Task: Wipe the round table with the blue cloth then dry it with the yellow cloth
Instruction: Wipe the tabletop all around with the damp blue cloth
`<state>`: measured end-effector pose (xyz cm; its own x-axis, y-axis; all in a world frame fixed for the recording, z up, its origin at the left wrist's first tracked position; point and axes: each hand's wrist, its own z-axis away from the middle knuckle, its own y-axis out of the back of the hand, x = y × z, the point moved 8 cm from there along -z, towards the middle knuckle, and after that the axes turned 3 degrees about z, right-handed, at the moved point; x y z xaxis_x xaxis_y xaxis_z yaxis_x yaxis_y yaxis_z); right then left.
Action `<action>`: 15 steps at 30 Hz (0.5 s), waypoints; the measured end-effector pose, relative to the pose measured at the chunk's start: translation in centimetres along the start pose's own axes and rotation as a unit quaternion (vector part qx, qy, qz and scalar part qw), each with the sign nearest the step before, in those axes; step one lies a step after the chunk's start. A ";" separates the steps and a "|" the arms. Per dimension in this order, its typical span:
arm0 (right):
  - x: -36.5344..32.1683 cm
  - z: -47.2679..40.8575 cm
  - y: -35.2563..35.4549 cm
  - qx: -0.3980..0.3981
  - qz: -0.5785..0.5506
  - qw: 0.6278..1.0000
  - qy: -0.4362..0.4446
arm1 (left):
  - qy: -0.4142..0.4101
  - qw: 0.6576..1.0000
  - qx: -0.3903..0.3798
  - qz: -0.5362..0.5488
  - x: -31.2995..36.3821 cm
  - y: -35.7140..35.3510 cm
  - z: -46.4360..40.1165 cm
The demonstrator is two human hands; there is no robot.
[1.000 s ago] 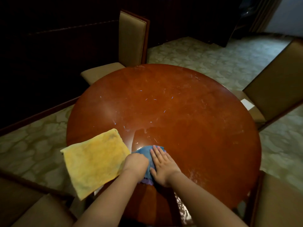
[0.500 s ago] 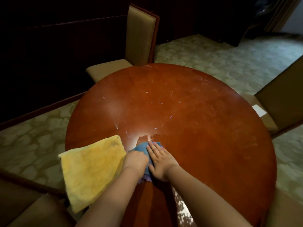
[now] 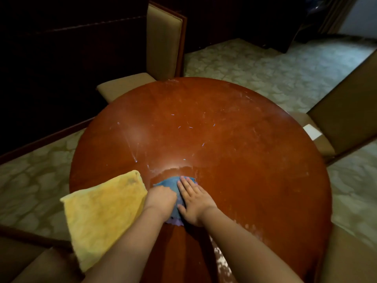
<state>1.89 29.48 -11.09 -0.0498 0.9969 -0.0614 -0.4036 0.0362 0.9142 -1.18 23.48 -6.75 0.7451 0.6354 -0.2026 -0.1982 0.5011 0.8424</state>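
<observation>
The round reddish-brown table [image 3: 234, 139] fills the middle of the head view, with scratches and small specks on its top. A bunched blue cloth [image 3: 170, 183] lies near the table's front-left part. My right hand [image 3: 193, 201] presses flat on the cloth with straight fingers. My left hand [image 3: 161, 199] sits at the cloth's left side with curled fingers gripping it. The yellow cloth [image 3: 102, 211] lies spread out to the left, hanging partly over the table's edge.
A tan upholstered chair [image 3: 163, 41] stands at the far left of the table, another chair [image 3: 346, 111] at the right, and chair parts [image 3: 30, 262] show at the bottom corners. Patterned carpet [image 3: 265, 64] surrounds the table. A damp sheen lies just beyond the blue cloth.
Both hands have stayed on the blue cloth, which has barely shifted on the table. The camera has turned slightly, so the table sits further right in the view.
</observation>
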 end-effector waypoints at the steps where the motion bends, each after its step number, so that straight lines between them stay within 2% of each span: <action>1: -0.1 1.2 -0.6 0.001 -0.006 1.000 -0.008 | -0.010 1.000 0.001 -0.002 0.9 -0.2 0.8; 6: -0.2 7.7 -3.2 0.015 -0.029 0.997 -0.064 | -0.054 0.998 -0.005 0.011 5.7 -1.4 4.7; 11: -0.2 13.0 -5.6 0.024 -0.059 0.992 -0.109 | -0.103 0.994 0.020 0.000 9.7 -1.8 7.8; 15: -0.3 16.1 -7.0 0.021 -0.078 0.987 -0.138 | -0.117 0.993 0.014 -0.014 12.0 -2.6 9.3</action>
<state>19.47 30.08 -11.00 0.2638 0.9598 -0.0959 -0.3477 0.1873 0.9187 14.18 24.29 -6.74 0.8783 0.4661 -0.1069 -0.1608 0.4983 0.8519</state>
